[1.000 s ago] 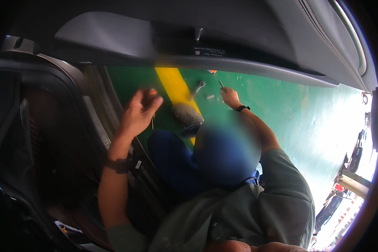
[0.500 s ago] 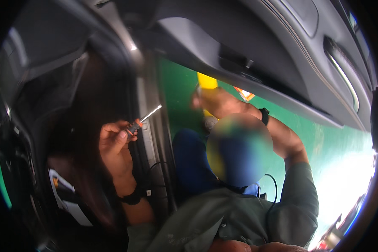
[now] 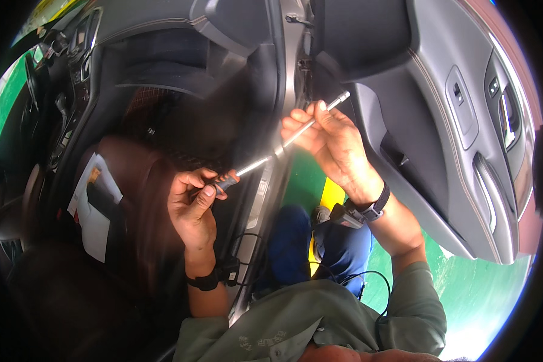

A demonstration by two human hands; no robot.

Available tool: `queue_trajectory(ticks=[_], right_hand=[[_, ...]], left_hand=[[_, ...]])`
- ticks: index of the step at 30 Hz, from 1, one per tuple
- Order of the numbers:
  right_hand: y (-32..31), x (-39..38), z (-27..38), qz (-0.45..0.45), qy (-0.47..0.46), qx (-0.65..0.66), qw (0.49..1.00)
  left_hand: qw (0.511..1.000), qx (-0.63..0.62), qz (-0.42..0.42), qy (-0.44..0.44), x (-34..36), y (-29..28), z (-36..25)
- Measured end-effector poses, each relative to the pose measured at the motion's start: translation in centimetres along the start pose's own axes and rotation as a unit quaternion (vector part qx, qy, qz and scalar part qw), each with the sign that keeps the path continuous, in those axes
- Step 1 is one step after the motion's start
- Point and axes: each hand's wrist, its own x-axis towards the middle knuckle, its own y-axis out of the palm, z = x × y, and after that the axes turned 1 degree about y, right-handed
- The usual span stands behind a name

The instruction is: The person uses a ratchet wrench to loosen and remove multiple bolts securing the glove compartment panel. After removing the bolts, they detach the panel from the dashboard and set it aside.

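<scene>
My left hand (image 3: 194, 208) is closed around the grey and orange handle of a screwdriver-type driver (image 3: 256, 166), its bright shaft slanting up to the right. My right hand (image 3: 335, 142) pinches a slim metal extension bar (image 3: 298, 134) between thumb and fingers. A thicker, socket-like end of the bar sticks out past the thumb. The bar's lower end lines up with the driver's tip above the car's door sill (image 3: 256, 208). Blur there hides whether the two are joined or only touching.
An open car door (image 3: 440, 151) stands to my right, its panel close to my right hand. On the left are a dark red seat (image 3: 145, 187) with white papers (image 3: 96, 223) and the dark footwell (image 3: 181, 127). A black cable (image 3: 380, 274) runs by my legs over the green floor.
My right hand has come up from low beside the door, bringing the extension bar to the driver's tip. My left hand still grips the driver. The view has shifted, showing more of the car's interior.
</scene>
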Motion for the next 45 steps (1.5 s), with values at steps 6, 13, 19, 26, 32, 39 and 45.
queue_trajectory(ticks=[6,13,19,26,32,39,45], right_hand=[[2.1,0.1,-0.9,-0.012,0.007,0.004,1.0],[2.9,1.3,-2.0,-0.024,-0.005,0.021,0.999],[5.0,1.4,-2.6,-0.01,-0.006,-0.032,0.999],[6.3,1.3,-5.4,0.016,-0.004,-0.048,0.999],[7.1,2.4,-8.2,-0.009,-0.041,-0.069,0.997],[10.9,7.9,-11.9,0.181,-0.032,-0.361,0.914],[9.9,15.1,-14.9,0.187,-0.001,-0.482,0.856]], left_hand=[[1.0,-0.01,-0.026,0.007,0.2,-0.5,-1.0],[0.998,-0.002,-0.033,0.053,0.4,-0.5,-1.0],[0.978,0.127,-0.021,0.162,0.2,-0.6,-0.7],[0.992,0.097,-0.023,0.074,0.1,0.1,-0.3],[0.997,0.059,-0.025,-0.035,0.3,-1.3,-1.2],[0.993,0.053,0.006,-0.11,3.9,-5.0,4.4],[0.966,0.137,-0.068,-0.21,11.5,-6.1,1.5]])
